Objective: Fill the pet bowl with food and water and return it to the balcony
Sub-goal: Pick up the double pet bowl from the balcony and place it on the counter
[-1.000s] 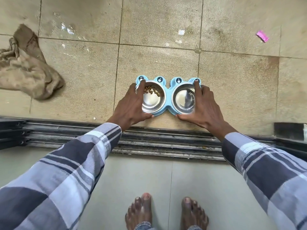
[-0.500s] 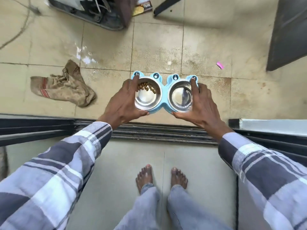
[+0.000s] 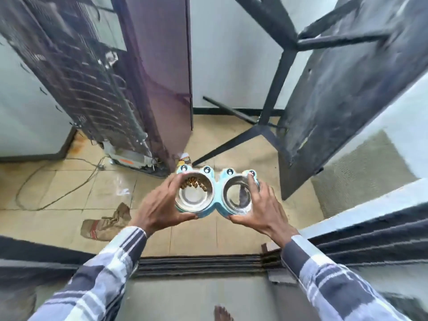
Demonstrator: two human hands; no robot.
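Both hands hold the blue double pet bowl (image 3: 217,193) in the air above the balcony floor, out past the sliding-door track (image 3: 199,265). Left hand (image 3: 159,205) grips the left end, thumb under the near rim, fingers curled over the far rim. Right hand (image 3: 261,205) grips the right end the same way, index finger up along the outer edge.

Left steel insert (image 3: 194,193): small heap of brown kibble (image 3: 193,183) against the far wall, rest of the base bare. Right steel insert (image 3: 237,195): reflective; cannot tell whether it holds water.

Surroundings on the tiled floor (image 3: 69,181):
- Refrigerator (image 3: 129,77) standing back-side out, condenser coils exposed, just beyond the bowl to the left; its power cable (image 3: 46,193) loops across the tiles.
- Crumpled brown cloth (image 3: 106,222) on the floor, left of the left wrist.
- Black metal stand (image 3: 275,93) with splayed legs beyond the bowl.
- Dark flat panel (image 3: 335,89) leaning on the right, close to the right hand.

Frame is motion-blurred. Plaid sleeves on both arms; one bare foot (image 3: 222,313) at the bottom edge, indoors.
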